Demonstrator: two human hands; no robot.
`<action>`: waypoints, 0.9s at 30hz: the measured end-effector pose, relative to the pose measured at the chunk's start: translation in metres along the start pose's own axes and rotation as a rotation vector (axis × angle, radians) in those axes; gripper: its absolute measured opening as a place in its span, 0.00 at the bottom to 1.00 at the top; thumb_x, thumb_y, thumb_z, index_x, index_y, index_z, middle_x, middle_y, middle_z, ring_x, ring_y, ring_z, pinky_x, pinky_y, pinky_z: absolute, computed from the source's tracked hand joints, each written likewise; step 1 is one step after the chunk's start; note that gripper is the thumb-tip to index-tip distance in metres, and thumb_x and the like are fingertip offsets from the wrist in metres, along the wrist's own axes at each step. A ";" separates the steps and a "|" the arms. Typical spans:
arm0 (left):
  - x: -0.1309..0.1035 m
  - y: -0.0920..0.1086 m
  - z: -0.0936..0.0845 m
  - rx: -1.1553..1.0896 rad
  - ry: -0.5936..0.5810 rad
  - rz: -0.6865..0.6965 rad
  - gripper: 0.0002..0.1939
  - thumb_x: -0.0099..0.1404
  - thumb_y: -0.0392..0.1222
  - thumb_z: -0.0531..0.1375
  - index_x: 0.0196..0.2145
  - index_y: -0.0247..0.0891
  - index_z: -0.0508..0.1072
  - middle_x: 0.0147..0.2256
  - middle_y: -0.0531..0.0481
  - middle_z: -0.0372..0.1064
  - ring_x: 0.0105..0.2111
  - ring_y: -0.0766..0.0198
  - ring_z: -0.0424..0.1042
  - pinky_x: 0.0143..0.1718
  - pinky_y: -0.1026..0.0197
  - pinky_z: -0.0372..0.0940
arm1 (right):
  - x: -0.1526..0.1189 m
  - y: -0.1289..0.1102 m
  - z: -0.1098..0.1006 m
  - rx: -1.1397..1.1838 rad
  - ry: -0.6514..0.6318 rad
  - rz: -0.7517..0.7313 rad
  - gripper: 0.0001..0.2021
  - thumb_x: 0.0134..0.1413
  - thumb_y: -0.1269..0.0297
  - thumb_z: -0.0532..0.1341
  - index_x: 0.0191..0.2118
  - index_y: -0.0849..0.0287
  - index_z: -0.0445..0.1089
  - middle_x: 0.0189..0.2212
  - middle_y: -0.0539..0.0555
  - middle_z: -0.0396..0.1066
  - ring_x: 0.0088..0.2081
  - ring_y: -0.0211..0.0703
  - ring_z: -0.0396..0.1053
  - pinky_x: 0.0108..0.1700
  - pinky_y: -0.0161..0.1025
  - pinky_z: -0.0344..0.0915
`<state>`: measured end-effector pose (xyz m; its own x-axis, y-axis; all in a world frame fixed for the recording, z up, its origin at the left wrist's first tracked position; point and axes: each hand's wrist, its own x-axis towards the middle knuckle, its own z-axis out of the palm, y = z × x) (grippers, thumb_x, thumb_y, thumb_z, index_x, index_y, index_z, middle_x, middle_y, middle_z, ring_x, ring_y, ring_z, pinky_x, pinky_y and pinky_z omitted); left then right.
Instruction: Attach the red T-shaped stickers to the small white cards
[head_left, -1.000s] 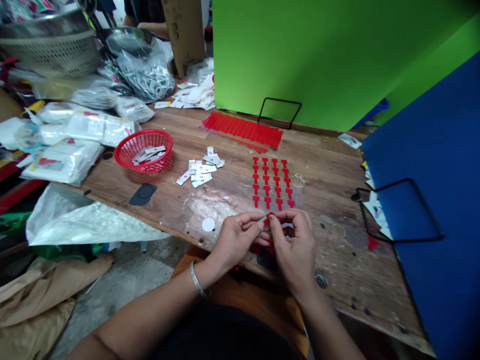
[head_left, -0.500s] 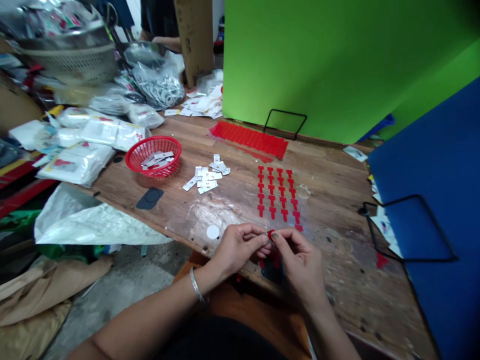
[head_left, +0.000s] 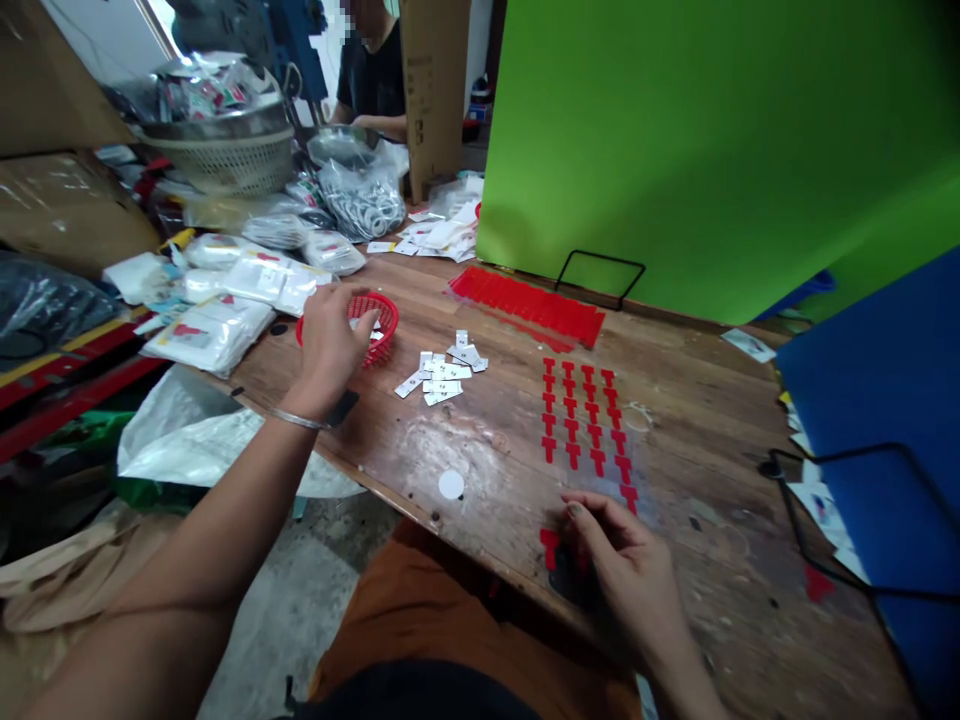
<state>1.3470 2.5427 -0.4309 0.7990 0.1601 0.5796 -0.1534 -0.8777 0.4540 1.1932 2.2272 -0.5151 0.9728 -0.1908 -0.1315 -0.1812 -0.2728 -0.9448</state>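
Note:
My left hand (head_left: 335,338) reaches over the red plastic basket (head_left: 388,330) at the left of the table, thumb apart from the fingers. The basket holds printed white tags, partly hidden by the hand, and nothing shows in its grasp. Close to the table's front edge, my right hand (head_left: 630,560) hovers with loosely bent fingers, nothing visible between them. Beside it a red T-shaped piece (head_left: 550,548) lies by a dark pad (head_left: 566,582). Beyond that hand are rows of red T-shaped pieces (head_left: 592,412). Several white tags (head_left: 446,372) lie in a loose pile mid-table.
A red strip sheet (head_left: 525,305) lies against the green panel (head_left: 637,130). Black wire frames (head_left: 600,256) stand by the panels. Packed bags (head_left: 210,335) and a heaped basket (head_left: 225,160) crowd the left; a person (head_left: 375,80) is behind. A white disc (head_left: 451,485) lies near the front edge.
My hands were together, pinching a small red piece. The left has moved away to the red basket, while the right stays near the front edge. The view has shifted slightly left.

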 end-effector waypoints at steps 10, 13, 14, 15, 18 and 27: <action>-0.031 0.029 0.091 0.086 -0.642 0.094 0.11 0.58 0.35 0.57 0.37 0.31 0.76 0.36 0.37 0.73 0.36 0.56 0.69 0.39 0.58 0.62 | -0.002 -0.002 0.000 -0.039 0.010 -0.017 0.17 0.48 0.51 0.62 0.36 0.60 0.74 0.24 0.53 0.71 0.24 0.40 0.66 0.24 0.35 0.62; -0.026 0.026 0.104 0.088 -0.649 0.081 0.11 0.56 0.37 0.60 0.36 0.29 0.75 0.37 0.36 0.72 0.37 0.55 0.69 0.38 0.58 0.62 | -0.004 0.001 -0.003 -0.037 0.029 0.005 0.17 0.48 0.51 0.62 0.36 0.60 0.73 0.24 0.53 0.71 0.24 0.40 0.66 0.23 0.34 0.60; -0.023 0.025 0.106 0.085 -0.651 0.081 0.10 0.56 0.38 0.61 0.35 0.29 0.75 0.36 0.36 0.72 0.37 0.55 0.69 0.38 0.59 0.62 | -0.004 0.002 -0.004 -0.033 0.032 0.009 0.17 0.48 0.51 0.62 0.36 0.60 0.73 0.24 0.53 0.71 0.24 0.40 0.66 0.23 0.34 0.60; -0.021 0.025 0.106 0.077 -0.654 0.086 0.09 0.56 0.37 0.61 0.34 0.29 0.75 0.35 0.38 0.72 0.37 0.55 0.68 0.39 0.59 0.61 | -0.003 0.003 -0.004 -0.028 0.032 0.013 0.17 0.48 0.51 0.62 0.36 0.60 0.73 0.25 0.53 0.71 0.24 0.40 0.66 0.23 0.34 0.60; -0.019 0.027 0.100 0.043 -0.665 0.110 0.06 0.57 0.36 0.60 0.32 0.31 0.75 0.32 0.42 0.72 0.35 0.58 0.68 0.39 0.60 0.61 | -0.002 0.006 -0.005 -0.006 0.016 0.021 0.17 0.47 0.50 0.63 0.35 0.60 0.73 0.25 0.53 0.71 0.25 0.40 0.66 0.24 0.34 0.61; -0.080 0.082 0.048 -0.618 -0.809 0.425 0.04 0.58 0.39 0.63 0.27 0.36 0.74 0.35 0.47 0.70 0.39 0.62 0.67 0.44 0.60 0.60 | -0.002 -0.013 0.014 0.581 -0.158 0.242 0.20 0.46 0.50 0.65 0.40 0.60 0.71 0.28 0.54 0.72 0.22 0.34 0.63 0.21 0.32 0.60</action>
<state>1.2980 2.4365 -0.4726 0.7221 -0.6422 0.2572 -0.5902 -0.3779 0.7134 1.1952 2.2443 -0.5069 0.9317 -0.0302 -0.3620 -0.3335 0.3240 -0.8853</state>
